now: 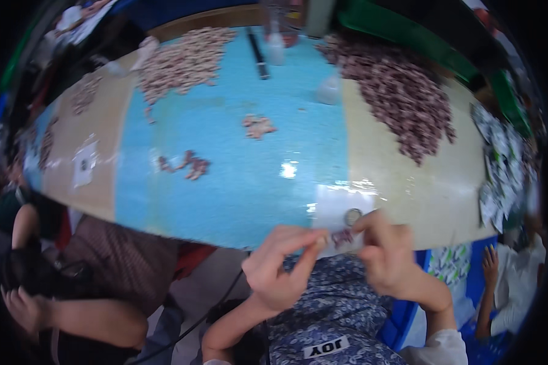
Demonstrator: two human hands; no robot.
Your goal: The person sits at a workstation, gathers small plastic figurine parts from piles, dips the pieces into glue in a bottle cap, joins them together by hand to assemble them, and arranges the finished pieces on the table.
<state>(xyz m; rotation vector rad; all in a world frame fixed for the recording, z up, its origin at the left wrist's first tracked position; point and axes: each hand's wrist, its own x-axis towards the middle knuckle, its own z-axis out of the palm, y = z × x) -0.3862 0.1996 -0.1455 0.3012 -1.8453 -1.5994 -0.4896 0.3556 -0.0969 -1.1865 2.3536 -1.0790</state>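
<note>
My left hand (pixel 280 264) is closed in a pinch at the table's near edge, with a small pale piece (pixel 321 241) at the fingertips. Close beside it on the right, my right hand (pixel 388 255) has its fingers bent inward; whatever they grip is too small and blurred to name. Between the two hands lie a few small purplish pieces (pixel 342 237), over a white sheet (pixel 332 201) at the near edge. A small round object (pixel 352 216) rests on that sheet, just beyond my right fingertips.
Pale pink pieces (pixel 186 61) are heaped far left, dark purplish pieces (pixel 402 91) far right. Smaller clusters (pixel 259 126) (pixel 192 165) dot the blue table (pixel 237 194). Silver packets (pixel 499 164) line the right edge; a green crate (pixel 408 42) stands behind. A neighbour's arm (pixel 91 322) is at left.
</note>
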